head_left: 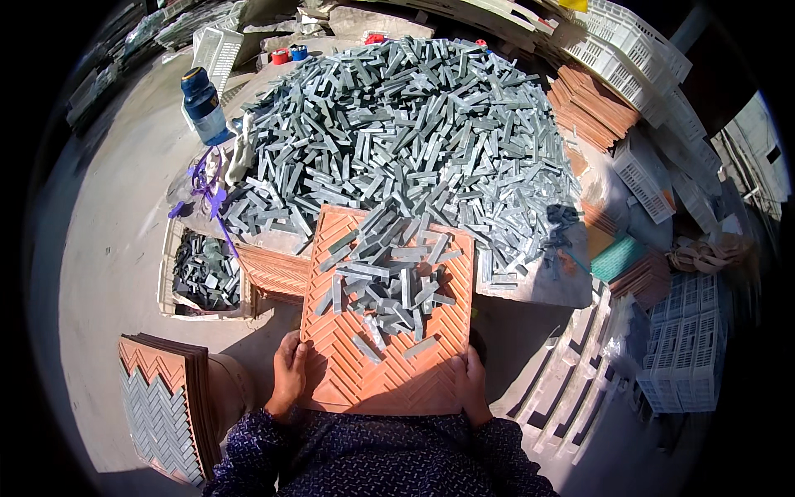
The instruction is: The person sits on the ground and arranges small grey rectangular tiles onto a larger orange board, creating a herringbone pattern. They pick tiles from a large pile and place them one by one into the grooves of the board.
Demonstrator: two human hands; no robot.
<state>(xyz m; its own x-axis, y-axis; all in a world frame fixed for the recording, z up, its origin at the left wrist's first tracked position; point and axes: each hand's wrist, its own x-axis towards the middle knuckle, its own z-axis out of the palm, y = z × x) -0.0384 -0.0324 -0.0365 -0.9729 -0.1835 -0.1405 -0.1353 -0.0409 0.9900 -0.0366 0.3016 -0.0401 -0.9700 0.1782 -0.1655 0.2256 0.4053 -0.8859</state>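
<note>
Pale grey floor in strong sunlight

A tray is held at its left edge by the left hand and at its right edge by the right hand. Small bars are scattered on it. Behind it, a heap of bars is spread on a table. Left of the heap, a bottle is placed, with a ribbon nearer. Nearer still, bits are held in a bin. Near left, a stack of trays is set. On the right, crates are piled.
</note>
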